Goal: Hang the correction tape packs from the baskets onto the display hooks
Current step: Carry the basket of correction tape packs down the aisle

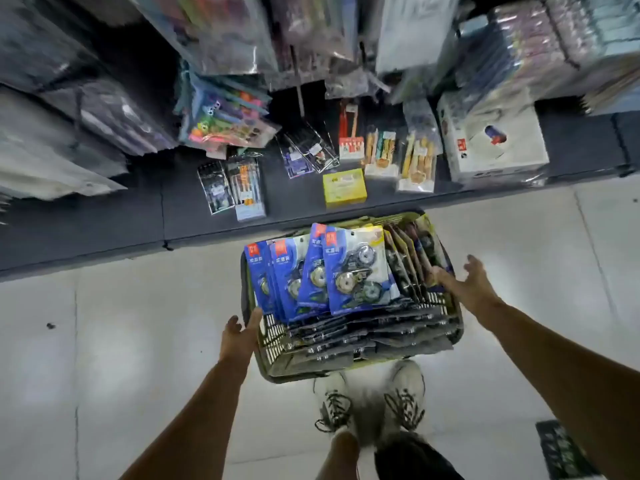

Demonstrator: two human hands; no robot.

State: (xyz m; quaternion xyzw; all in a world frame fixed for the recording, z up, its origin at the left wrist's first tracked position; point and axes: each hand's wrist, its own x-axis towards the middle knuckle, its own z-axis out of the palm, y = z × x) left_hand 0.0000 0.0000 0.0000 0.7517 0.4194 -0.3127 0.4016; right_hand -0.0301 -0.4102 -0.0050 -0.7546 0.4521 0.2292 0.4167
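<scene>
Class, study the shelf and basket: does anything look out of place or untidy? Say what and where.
Yes. Small pen packs and a yellow box lie loose at mixed angles on the dark bottom shelf rather than hanging. In the basket, the blue tape packs lean fanned out, not neatly stacked.

Basket (273, 341) sits on the floor, crammed with blue correction tape packs (356, 271). Left hand (239, 336), fingers straight, touches the basket's left rim. Right hand (467, 284) spreads over its right side. White shoes (405, 393) just behind the basket, yellow box (344, 186) beyond it.
</scene>
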